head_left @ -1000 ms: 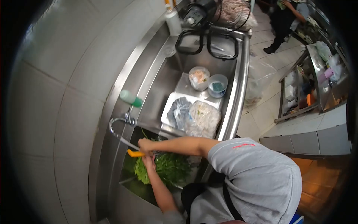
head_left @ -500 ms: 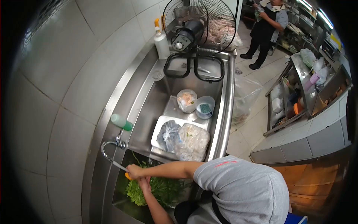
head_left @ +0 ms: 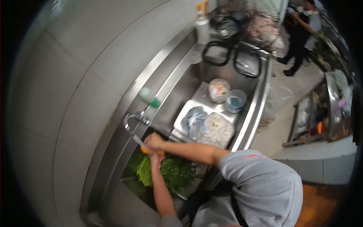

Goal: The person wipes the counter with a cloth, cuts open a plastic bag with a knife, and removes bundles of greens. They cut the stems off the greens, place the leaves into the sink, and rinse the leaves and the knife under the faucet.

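Note:
Under the tip of the curved faucet (head_left: 132, 123), my right hand (head_left: 154, 142) is closed beside a small yellow-orange thing (head_left: 144, 150), too blurred to name. My left hand (head_left: 155, 159) meets it from below, with its fingers curled against the same yellow-orange thing. A pale stream or spout end reaches down to both hands. Leafy greens (head_left: 170, 174) lie in the dark near basin (head_left: 132, 185), just below and to the right of the hands.
Beyond the basin, a white tray (head_left: 182, 120) holds bagged food, with two round tubs (head_left: 219, 90) behind. A green-capped bottle (head_left: 148, 97) lies on the ledge. A fan (head_left: 236, 28) and white pump bottle (head_left: 202, 30) stand farther off. Another person (head_left: 300, 38) stands upper right.
The view has shifted and blurred, so the sink and its contents appear farther right and higher. Both hands remain together under the faucet.

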The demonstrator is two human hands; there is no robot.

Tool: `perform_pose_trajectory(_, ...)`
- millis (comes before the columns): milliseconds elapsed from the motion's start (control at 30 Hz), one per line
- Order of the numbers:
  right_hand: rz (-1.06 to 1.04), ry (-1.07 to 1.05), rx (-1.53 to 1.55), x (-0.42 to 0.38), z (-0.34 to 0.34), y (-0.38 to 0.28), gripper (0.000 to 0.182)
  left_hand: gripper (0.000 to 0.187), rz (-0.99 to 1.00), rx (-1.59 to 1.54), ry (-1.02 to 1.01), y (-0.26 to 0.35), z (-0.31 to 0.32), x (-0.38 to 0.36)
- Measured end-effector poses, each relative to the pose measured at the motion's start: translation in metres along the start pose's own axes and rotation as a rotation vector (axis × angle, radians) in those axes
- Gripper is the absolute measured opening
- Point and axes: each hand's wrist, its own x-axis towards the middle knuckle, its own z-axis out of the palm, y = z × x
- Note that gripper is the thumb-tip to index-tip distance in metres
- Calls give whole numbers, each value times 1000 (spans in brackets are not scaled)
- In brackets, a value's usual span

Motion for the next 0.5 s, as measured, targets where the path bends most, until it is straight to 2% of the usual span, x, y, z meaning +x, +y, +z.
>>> perform_pose_trajectory(67,48,138,467,25,-15,15,24,41,39,74,77,26,14,-15)
perform_pose_trajectory(100,29,351,355,37,-25,13,27,44,70,107,92,41,21,-27)
perform_pose_trajectory(133,65,453,224,41,-44,3,26,40,67,185,98,51,25,-34)
perform_pose_trajectory(200,-69,713,232,94,-54,38,20,33,126,210,19,60,26,-38)
perform_pose_trajectory(233,-29,815,145,93,-63,21,21,30,223,248,15,60,27,-40)
perform_pose_trajectory(267,-72,837,48,93,-71,10,25,27,320,288,15,62,28,-41)
perform_pose_trajectory(300,-19,718,113,106,-73,11,26,27,296,280,2,69,30,-45)
perform_pose_trajectory(400,155,472,-102,115,-60,-6,33,27,245,317,3,78,21,-47)
perform_pose_trajectory(467,76,456,309,148,-40,15,23,29,259,156,35,80,19,-55)
perform_pose_trajectory(500,114,428,459,165,-36,22,39,34,288,239,52,80,13,-56)
